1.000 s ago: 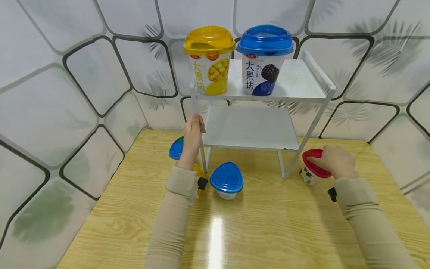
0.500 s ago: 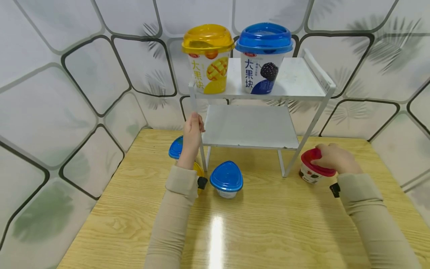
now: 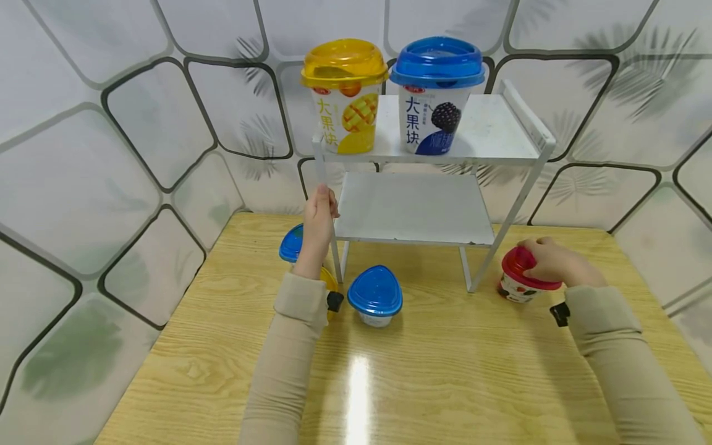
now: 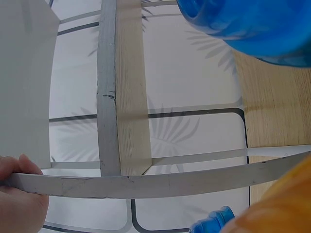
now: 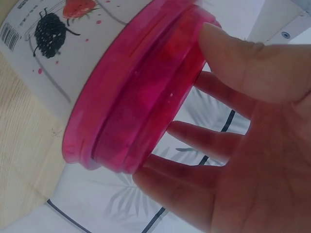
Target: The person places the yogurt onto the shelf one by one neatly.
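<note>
My left hand grips the front left leg of a white metal shelf rack; in the left wrist view its thumb and fingers wrap the bar. On the right, my right hand holds a yogurt cup by its red lid. The right wrist view shows the thumb and fingertips spread around the pinkish-red lid, and berries printed on the white cup wall. This cup stands on the table beside the rack's right leg; whether its base touches the wood fully is hard to tell.
A yellow-lidded cup and a blue-lidded cup stand on the rack's top shelf. Another blue-lidded cup stands before the rack. A blue-lidded cup and a yellow-lidded one are partly hidden by my left arm. Patterned walls enclose the wooden table.
My right hand has moved slightly right and rotated, and the red-lidded yogurt cup has turned with it, showing more of its berry print. My left hand stays on the rack leg.
</note>
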Available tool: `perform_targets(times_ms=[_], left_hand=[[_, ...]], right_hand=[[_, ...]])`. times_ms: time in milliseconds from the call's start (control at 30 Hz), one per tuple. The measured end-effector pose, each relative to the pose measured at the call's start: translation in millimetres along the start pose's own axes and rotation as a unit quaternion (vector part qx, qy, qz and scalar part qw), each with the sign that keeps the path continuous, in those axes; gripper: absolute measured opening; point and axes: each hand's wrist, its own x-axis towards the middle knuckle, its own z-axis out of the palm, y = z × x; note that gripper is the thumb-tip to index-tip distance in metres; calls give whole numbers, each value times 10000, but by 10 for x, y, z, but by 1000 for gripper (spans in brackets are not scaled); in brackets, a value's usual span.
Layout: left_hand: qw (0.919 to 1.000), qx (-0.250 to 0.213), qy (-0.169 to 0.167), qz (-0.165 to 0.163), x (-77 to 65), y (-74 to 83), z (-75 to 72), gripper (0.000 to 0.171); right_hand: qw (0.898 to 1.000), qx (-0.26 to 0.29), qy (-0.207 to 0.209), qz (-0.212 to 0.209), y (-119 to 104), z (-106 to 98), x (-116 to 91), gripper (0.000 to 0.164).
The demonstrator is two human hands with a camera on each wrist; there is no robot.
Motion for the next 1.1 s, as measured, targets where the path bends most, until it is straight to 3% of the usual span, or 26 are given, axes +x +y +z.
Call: perform_targets(times_ms=[200, 300, 467, 667, 733, 900, 1100], left_hand=[[9999, -3, -87, -73, 1, -3, -4, 35], [9999, -49, -104, -120, 5, 3, -10, 35], [9996, -116, -135, -226, -18, 83, -9, 35], [9997, 22, -137, -182, -79, 233, 21, 35], [9998, -15, -138, -159, -62, 187, 13, 35], [9998, -125, -131, -108, -3, 25, -12, 35], [10000, 66, -30, 13, 5, -14, -13, 36]], right_hand=[[9998, 103, 171, -34, 0, 31, 7, 64], [9986, 63, 435, 308, -33, 28, 11, 68], [9917, 62, 737, 1053, -97, 13, -10, 59], [9854, -20, 613, 1588, -125, 37, -27, 67], [9843, -77, 570, 1669, -128, 48, -20, 69], [9856, -111, 470, 1623, -126, 61, -9, 68], [9924, -63, 466, 1138, -105, 25, 0, 65]])
